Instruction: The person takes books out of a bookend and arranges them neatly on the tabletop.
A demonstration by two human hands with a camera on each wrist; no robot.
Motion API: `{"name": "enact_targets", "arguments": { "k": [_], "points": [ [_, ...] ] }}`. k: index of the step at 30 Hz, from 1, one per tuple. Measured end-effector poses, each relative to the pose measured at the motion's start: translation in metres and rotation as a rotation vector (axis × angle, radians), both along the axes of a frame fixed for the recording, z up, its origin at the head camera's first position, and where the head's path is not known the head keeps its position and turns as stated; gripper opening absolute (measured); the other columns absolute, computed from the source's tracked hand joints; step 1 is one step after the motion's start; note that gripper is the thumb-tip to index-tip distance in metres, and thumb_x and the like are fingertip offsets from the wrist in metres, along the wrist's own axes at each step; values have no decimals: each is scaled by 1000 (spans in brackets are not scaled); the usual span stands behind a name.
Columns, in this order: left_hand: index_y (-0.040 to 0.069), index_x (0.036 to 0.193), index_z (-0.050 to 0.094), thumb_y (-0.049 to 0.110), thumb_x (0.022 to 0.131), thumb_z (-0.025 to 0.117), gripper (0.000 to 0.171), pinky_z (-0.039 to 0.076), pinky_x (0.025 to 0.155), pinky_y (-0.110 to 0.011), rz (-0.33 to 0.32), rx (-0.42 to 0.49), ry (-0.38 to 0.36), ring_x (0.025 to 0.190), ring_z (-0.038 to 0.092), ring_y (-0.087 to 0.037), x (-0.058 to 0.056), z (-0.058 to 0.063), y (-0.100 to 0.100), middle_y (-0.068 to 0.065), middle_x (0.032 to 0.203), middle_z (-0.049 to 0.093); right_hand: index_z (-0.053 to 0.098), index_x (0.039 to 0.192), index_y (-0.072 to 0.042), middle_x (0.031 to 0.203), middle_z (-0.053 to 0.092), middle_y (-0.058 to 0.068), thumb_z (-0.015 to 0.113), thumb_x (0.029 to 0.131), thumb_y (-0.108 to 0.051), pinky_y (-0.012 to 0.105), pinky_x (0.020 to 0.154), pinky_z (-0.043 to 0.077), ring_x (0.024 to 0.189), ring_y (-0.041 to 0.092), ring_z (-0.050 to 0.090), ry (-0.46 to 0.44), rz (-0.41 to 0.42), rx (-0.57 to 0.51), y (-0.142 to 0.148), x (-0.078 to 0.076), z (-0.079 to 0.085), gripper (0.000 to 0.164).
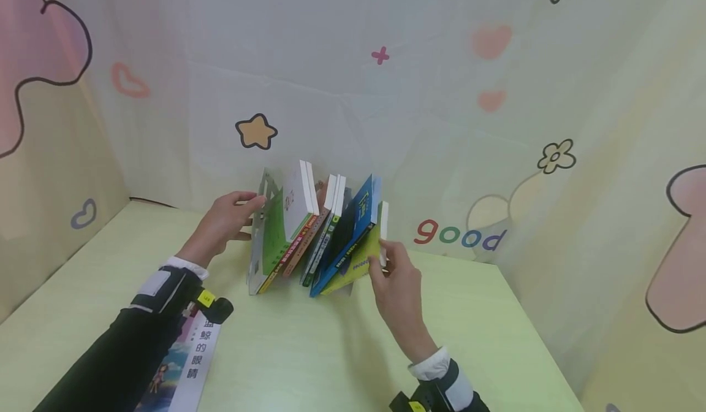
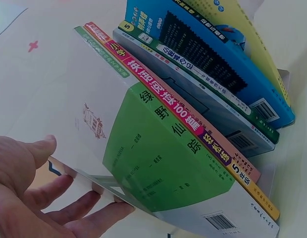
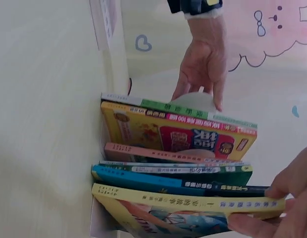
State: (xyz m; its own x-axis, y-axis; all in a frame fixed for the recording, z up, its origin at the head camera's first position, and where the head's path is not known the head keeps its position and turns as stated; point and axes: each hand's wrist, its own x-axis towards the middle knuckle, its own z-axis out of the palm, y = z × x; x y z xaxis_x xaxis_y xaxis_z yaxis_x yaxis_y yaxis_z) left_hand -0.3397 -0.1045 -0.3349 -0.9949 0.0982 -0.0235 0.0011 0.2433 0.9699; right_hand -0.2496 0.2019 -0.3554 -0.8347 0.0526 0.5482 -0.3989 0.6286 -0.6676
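Note:
A row of several books stands leaning on the table. At its left end my left hand (image 1: 226, 225) pinches the edge of a thin pale bookend (image 1: 256, 262), thumb on one side and fingers on the other. Beside the bookend is a white and green book (image 2: 168, 153). A red and yellow spine (image 2: 193, 121) follows. At the right end my right hand (image 1: 399, 289) grips a yellow book (image 3: 158, 198) between thumb and fingers. A blue book (image 1: 358, 209) tilts against the yellow one. Slimmer books (image 1: 322, 249) lean between the two ends.
Another book (image 1: 193, 363) with a white and picture cover lies flat on the table (image 1: 292, 350), partly under my left forearm. A patterned curtain (image 1: 331, 93) hangs behind the books and along both sides.

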Motion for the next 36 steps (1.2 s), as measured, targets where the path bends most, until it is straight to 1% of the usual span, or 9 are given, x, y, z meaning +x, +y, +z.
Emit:
{"name": "enact_targets", "arguments": {
  "k": [3, 7, 9, 14, 19, 24, 28, 33, 36],
  "points": [
    [1, 160, 30, 41, 109, 52, 69, 50, 103, -55, 3, -6, 2, 140, 44, -49, -1, -2, -1, -26, 161, 34, 52, 130, 2, 121, 70, 18, 64, 97, -1, 34, 75, 62, 97, 27, 73, -68, -29, -18, -1, 8, 1, 35],
    [1, 160, 30, 42, 109, 51, 69, 51, 102, -54, 4, -15, 1, 140, 44, -49, -3, -3, -1, -27, 161, 34, 40, 143, 2, 108, 66, 17, 62, 91, 2, 30, 62, 52, 86, 26, 65, -177, -43, -35, 2, 16, 1, 57],
    [1, 160, 30, 42, 109, 51, 69, 51, 102, -54, 5, -17, 0, 140, 44, -49, -4, -3, -1, -26, 161, 34, 40, 146, 3, 107, 66, 17, 61, 89, 2, 31, 60, 51, 83, 26, 63, -240, -2, -39, 4, 18, 2, 61],
    [1, 161, 30, 41, 109, 52, 69, 51, 102, -55, 5, -10, 3, 140, 44, -50, -5, -1, -1, -27, 161, 33, 51, 141, 4, 126, 66, 20, 49, 97, 0, 34, 68, 51, 95, 30, 65, -353, 148, -70, 5, 24, 1, 45],
    [1, 161, 29, 43, 109, 52, 71, 51, 102, -55, 4, -17, 0, 140, 43, -50, -5, -1, -3, -26, 162, 33, 46, 146, 4, 132, 63, 23, 43, 110, -14, 38, 76, 51, 104, 30, 66, -369, 130, -63, 6, 30, -2, 40],
    [1, 160, 30, 42, 109, 51, 69, 51, 102, -55, 5, -11, 0, 140, 43, -50, -5, -2, -3, -26, 162, 33, 51, 138, 6, 122, 67, 22, 42, 111, -15, 33, 65, 50, 91, 27, 65, -329, 73, -13, 10, 39, -1, 36],
    [1, 160, 30, 42, 109, 51, 69, 51, 102, -54, 0, -13, 2, 140, 44, -49, -5, -4, -2, -26, 161, 34, 55, 132, 4, 112, 70, 17, 42, 110, -14, 28, 57, 46, 83, 25, 63, -335, 33, -7, 19, 48, 5, 31],
    [1, 160, 30, 43, 109, 51, 69, 51, 102, -55, -2, -17, 8, 140, 44, -50, -3, -3, -2, -26, 161, 34, 58, 128, 4, 104, 70, 15, 42, 110, -13, 30, 62, 59, 85, 24, 70, -364, 65, -65, 30, 60, 13, 29],
    [1, 160, 30, 43, 109, 49, 69, 51, 102, -56, -11, -18, 8, 140, 43, -51, -3, -3, -2, -27, 161, 33, 60, 126, 3, 103, 70, 14, 43, 110, -13, 34, 67, 63, 87, 25, 73, -403, 62, -126, 38, 67, 18, 29]
  ]
}}
